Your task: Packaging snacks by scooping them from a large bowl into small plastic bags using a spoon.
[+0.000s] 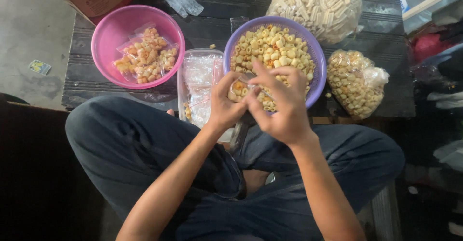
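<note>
Between left hand [223, 103] and right hand [284, 101], both pinching it, small snack packet [239, 90] over purple bowl [318, 60].

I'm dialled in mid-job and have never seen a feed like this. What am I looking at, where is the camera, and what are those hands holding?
There is no machine here: a seated person works with two bare hands. The single picture comes from a camera worn on the head, looking down past crossed legs in dark trousers.

The left hand and right hand meet over a small clear bag with some ring-shaped snack pieces in it, both pinching it.

On the dark slatted platform in front lie a purple bowl heaped with loose snack rings, a pink bowl holding small filled packets, and a pile of empty clear bags between the bowls. At the right sit two large plastic sacks of snacks.
</note>
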